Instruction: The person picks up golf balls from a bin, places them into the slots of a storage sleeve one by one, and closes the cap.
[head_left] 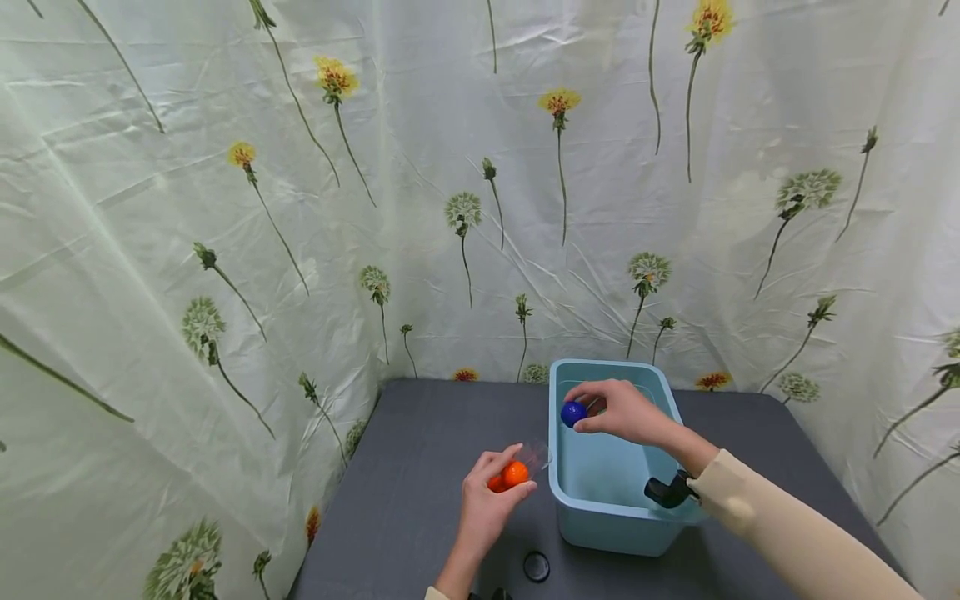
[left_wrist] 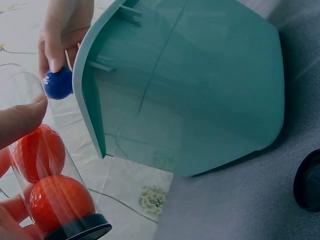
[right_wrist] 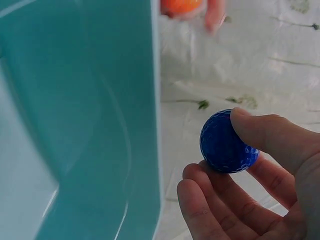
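My left hand [head_left: 480, 504] grips a clear plastic tube [head_left: 536, 457] beside the bin's left wall. Orange golf balls [left_wrist: 62, 202] sit inside the tube, stacked toward a black cap [left_wrist: 82, 227] on its lower end. The tube's other end, tilted up toward the bin, looks uncapped. Over the left part of the light blue bin [head_left: 615, 532], my right hand [head_left: 630, 410] pinches a blue golf ball [right_wrist: 225, 142] between thumb and fingers. In the left wrist view, that ball appears near the tube's uncapped end; whether they touch is unclear.
A loose black cap [head_left: 536, 567] lies on the dark grey table [head_left: 427, 467] in front of the left hand. The bin stands toward the table's right side. A flower-printed white curtain [head_left: 420, 208] hangs behind and around the table.
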